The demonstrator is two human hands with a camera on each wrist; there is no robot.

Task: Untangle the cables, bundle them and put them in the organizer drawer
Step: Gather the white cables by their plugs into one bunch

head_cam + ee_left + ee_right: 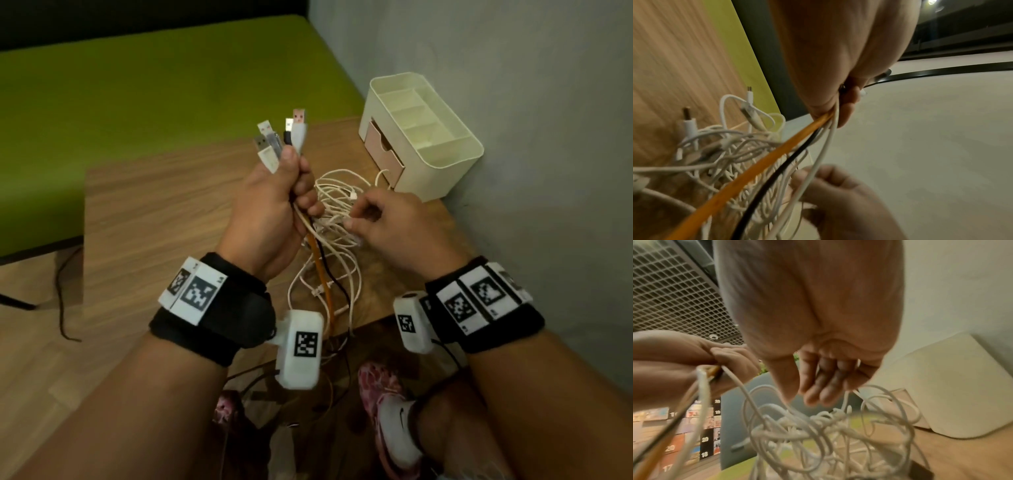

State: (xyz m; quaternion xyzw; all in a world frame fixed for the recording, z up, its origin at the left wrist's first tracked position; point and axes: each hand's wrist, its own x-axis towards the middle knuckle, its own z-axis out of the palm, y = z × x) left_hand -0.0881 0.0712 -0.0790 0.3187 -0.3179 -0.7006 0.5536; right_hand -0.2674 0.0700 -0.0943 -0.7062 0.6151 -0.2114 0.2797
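Observation:
My left hand [298,178] is raised above the wooden table [154,222] and grips a bunch of cables in its fist. Several USB plugs [281,137] stick up out of it. Below the fist hang an orange cable [323,274], a black cable [334,277] and white ones, all running into a white tangle [335,212] on the table. My right hand [359,216] hovers at the tangle with loosely curled fingers [813,386] and nothing pinched between them and the thumb. The cream organizer [442,174] stands at the back right, its pink drawer [380,144] facing left.
A grey wall [531,137] runs along the right, close behind the organizer. A green surface [137,85] lies beyond the table's far edge. Cable ends hang over the near table edge toward a shoe [394,411] below. A thin black cord [63,301] trails on the floor at left.

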